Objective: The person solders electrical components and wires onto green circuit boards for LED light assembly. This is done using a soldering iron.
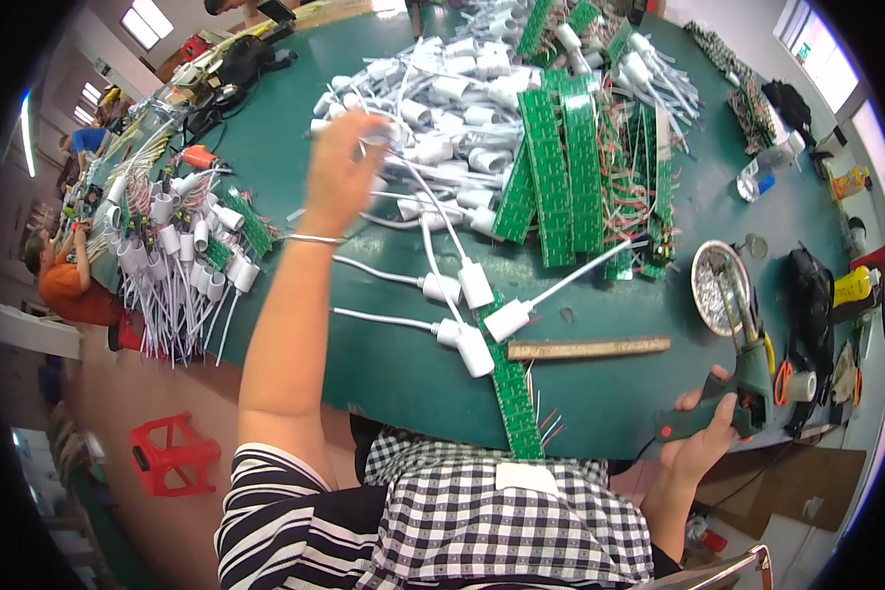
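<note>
My left hand (347,167) reaches over the left edge of a heap of white lamp holders with cables (452,93). Its fingers are bent together at the heap; what they grip is hard to make out. My right hand (703,428) is wrapped round the handle of a green soldering gun (754,382), whose front end points to a round metal bowl (710,295) with silvery, crumbly contents. Before me lies a narrow green circuit board strip (517,413) with thin wires. Several white lamp holders (475,285) rest on and beside its upper part, their cables spreading outward.
A wooden stick (590,348) lies right of the strip. Beyond it stand stacked green boards (567,172). At left is another pile of wired holders (182,241). A bottle (769,169) and a black bag (809,320) are at right. A red stool (175,452) stands below; a person in orange (74,285) sits left.
</note>
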`<action>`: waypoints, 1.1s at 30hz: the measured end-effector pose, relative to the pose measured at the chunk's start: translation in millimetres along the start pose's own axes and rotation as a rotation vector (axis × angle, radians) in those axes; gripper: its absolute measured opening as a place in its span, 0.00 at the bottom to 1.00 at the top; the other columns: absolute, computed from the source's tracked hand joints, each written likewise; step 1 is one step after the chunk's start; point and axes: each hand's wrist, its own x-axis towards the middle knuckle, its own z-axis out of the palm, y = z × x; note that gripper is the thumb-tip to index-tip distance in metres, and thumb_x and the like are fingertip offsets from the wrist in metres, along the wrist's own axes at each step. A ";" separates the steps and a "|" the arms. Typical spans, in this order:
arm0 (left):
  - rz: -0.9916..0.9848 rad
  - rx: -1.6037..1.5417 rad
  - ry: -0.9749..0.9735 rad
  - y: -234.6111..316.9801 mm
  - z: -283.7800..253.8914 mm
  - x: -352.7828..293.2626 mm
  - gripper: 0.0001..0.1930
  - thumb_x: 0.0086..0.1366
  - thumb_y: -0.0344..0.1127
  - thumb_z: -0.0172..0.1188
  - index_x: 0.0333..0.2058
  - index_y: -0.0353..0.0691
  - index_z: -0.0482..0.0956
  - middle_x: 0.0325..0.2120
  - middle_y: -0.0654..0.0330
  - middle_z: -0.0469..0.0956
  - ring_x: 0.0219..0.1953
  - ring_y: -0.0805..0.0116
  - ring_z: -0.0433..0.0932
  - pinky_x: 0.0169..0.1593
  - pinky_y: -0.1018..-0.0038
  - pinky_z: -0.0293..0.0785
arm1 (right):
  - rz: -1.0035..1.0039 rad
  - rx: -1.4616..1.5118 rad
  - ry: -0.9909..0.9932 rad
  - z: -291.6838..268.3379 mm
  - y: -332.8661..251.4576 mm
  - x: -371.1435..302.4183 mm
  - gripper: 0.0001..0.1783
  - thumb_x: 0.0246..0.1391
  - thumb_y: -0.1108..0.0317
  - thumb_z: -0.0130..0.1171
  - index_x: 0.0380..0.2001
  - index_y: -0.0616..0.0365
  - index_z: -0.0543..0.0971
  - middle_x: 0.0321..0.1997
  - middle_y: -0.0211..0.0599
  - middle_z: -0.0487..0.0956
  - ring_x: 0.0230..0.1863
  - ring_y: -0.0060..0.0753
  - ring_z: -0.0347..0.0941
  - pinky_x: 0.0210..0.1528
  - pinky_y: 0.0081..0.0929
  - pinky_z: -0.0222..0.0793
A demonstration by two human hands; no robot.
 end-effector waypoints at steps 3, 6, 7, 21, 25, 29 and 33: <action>0.012 0.146 0.207 13.4 -44.2 22.3 0.10 0.63 0.28 0.59 0.43 0.40 0.78 0.41 0.58 0.79 0.45 0.60 0.76 0.52 0.68 0.70 | -0.038 0.011 -0.059 6.3 0.3 -0.6 0.20 0.65 0.61 0.47 0.55 0.61 0.64 0.52 0.42 0.72 0.27 0.24 0.69 0.29 0.26 0.67; 0.050 0.140 0.212 52.1 -75.7 36.8 0.10 0.61 0.21 0.57 0.42 0.37 0.77 0.37 0.56 0.78 0.38 0.56 0.77 0.43 0.69 0.74 | -0.064 -0.005 -0.196 12.1 0.1 -5.1 0.20 0.64 0.63 0.48 0.55 0.62 0.64 0.52 0.45 0.72 0.26 0.28 0.71 0.28 0.28 0.69; 0.137 0.181 0.077 69.0 -79.2 29.7 0.11 0.59 0.21 0.57 0.41 0.37 0.77 0.36 0.56 0.78 0.37 0.55 0.76 0.41 0.68 0.73 | -0.030 0.001 -0.249 6.7 2.5 -8.5 0.22 0.63 0.61 0.51 0.53 0.65 0.65 0.50 0.45 0.73 0.27 0.29 0.72 0.28 0.28 0.70; -0.388 -0.114 -0.598 219.7 -29.0 -138.5 0.10 0.61 0.30 0.57 0.40 0.37 0.71 0.32 0.52 0.71 0.34 0.50 0.71 0.40 0.61 0.67 | 0.188 -0.375 -0.918 -27.6 2.9 -60.9 0.20 0.54 0.68 0.59 0.48 0.66 0.71 0.29 0.36 0.79 0.28 0.29 0.77 0.36 0.26 0.73; -0.340 -0.139 -0.605 214.4 -30.6 -143.2 0.12 0.57 0.28 0.60 0.40 0.37 0.70 0.33 0.54 0.71 0.35 0.52 0.71 0.39 0.61 0.67 | 0.226 -0.360 -0.830 -26.4 -2.3 -62.4 0.17 0.53 0.67 0.60 0.43 0.66 0.74 0.26 0.35 0.78 0.26 0.28 0.77 0.35 0.26 0.73; -0.347 -0.179 -0.522 214.8 -25.6 -145.2 0.10 0.55 0.27 0.61 0.35 0.39 0.72 0.30 0.56 0.71 0.33 0.55 0.71 0.37 0.62 0.67 | 0.154 -0.394 -0.933 -28.8 -3.1 -63.5 0.17 0.52 0.67 0.61 0.42 0.66 0.75 0.26 0.34 0.78 0.24 0.28 0.77 0.34 0.26 0.73; -0.375 -0.215 -0.476 215.6 -24.2 -144.5 0.08 0.53 0.25 0.62 0.32 0.37 0.74 0.31 0.53 0.74 0.32 0.53 0.74 0.34 0.64 0.70 | 0.166 -0.378 -0.949 -24.1 -7.9 -61.7 0.17 0.52 0.66 0.61 0.42 0.65 0.75 0.25 0.34 0.78 0.24 0.28 0.77 0.35 0.26 0.73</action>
